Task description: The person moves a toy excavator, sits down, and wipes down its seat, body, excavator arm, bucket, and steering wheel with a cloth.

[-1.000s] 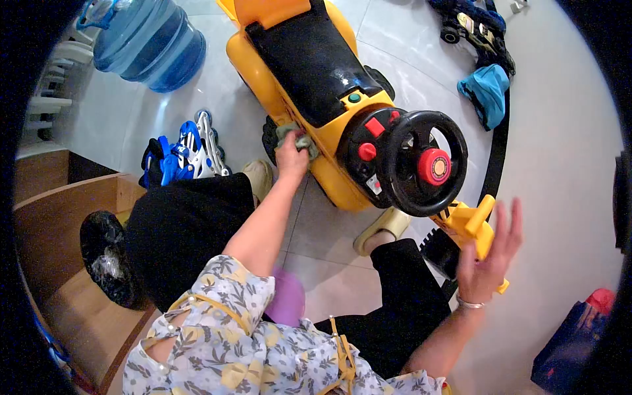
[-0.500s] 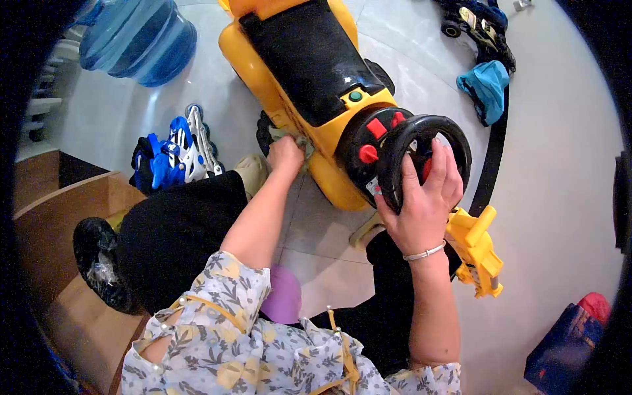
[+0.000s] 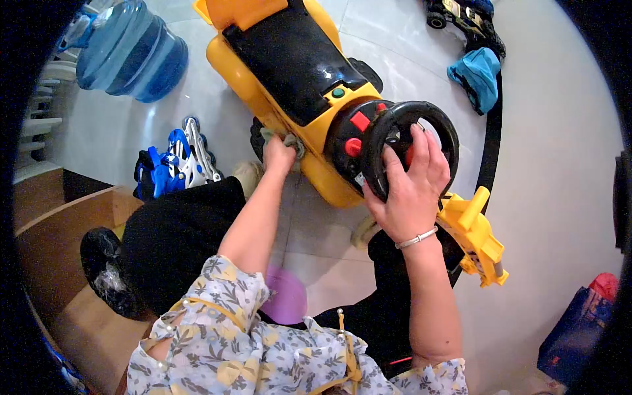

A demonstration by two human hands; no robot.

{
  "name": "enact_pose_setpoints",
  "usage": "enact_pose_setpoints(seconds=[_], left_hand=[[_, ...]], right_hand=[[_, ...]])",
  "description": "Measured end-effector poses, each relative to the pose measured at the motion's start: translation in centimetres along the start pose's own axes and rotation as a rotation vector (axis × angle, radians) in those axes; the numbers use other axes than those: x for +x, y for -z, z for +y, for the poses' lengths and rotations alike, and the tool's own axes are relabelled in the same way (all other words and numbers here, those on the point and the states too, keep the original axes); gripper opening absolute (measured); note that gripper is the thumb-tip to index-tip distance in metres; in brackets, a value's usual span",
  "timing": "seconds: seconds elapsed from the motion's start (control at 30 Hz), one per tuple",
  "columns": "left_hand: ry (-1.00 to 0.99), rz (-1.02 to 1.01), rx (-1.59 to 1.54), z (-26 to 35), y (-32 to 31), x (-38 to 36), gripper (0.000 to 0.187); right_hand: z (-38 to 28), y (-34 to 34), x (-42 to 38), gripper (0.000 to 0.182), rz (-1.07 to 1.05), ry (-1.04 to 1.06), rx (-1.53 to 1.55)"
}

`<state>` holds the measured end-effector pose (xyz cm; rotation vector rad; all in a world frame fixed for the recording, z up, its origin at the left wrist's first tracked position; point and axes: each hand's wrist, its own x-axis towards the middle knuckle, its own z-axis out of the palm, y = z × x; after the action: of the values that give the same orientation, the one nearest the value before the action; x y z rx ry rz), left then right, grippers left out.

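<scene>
Right hand [image 3: 411,197], raised beside the yellow front attachment [image 3: 474,230] one second earlier, now lies on the black steering wheel [image 3: 374,158]. Its fingers are open and spread across the rim and centre, concealing most of the red hub [image 3: 409,155]. Left hand [image 3: 280,157] closed, gripping a grey-green cloth [image 3: 298,148] against the side of the yellow ride-on toy [image 3: 245,82]; the curled fingertips and part of the cloth are hidden. The toy's rear is cut off above, and a black road wheel [image 3: 257,137] is partly hidden behind the left hand. The toy body lies ahead of both hands, its black seat [image 3: 299,62] beyond the left hand and its dashboard [image 3: 339,135] between the two. The front attachment lies just to the right of the right hand. A small pale label [image 3: 359,178], left of the right hand's fingers, carries markings too small to read
</scene>
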<state>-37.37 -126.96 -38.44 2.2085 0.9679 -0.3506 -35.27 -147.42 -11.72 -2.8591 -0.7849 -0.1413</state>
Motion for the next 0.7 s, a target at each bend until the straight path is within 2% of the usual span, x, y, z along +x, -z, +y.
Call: enact_pose_setpoints(seconds=[0.03, 0.1, 0.17, 0.23, 0.37, 0.57, 0.63, 0.7], left_hand=[[0.0, 0.004, -0.002, -0.8, -0.7, 0.6, 0.032], [0.13, -0.103, -0.064, -1.3, -1.1, 1.2, 0.036], [0.154, -0.132, -0.03, -1.3, -1.4, 1.6, 0.04], [0.151, -0.182, 0.089, -1.1, -1.2, 1.7, 0.039], [0.053, -0.111, 0.215, 0.8, 0.6, 0.8, 0.039], [-0.086, 0.101, 0.236, 1.7, 1.9, 0.0, 0.033], [-0.199, 0.495, 0.074, 0.9, 0.2, 1.3, 0.034], [-0.218, 0.512, -0.021, 0.1, 0.3, 3.1, 0.037]], right_hand=[[0.0, 0.0, 0.0, 0.051, -0.013, -0.001, -0.007], [0.2, 0.0, 0.1, 0.051, -0.033, 0.008, -0.017], [0.1, -0.1, 0.0, 0.057, -0.062, -0.012, -0.018], [0.1, -0.1, 0.0, 0.057, -0.075, -0.012, -0.026], [0.1, 0.1, -0.1, 0.056, -0.064, -0.015, -0.036], [0.2, -0.2, -0.9, 0.055, -0.034, -0.005, 0.002], [0.4, -0.4, -0.8, 0.055, -0.013, -0.004, -0.015], [0.3, -0.1, -0.8, 0.056, -0.023, -0.01, -0.007]])
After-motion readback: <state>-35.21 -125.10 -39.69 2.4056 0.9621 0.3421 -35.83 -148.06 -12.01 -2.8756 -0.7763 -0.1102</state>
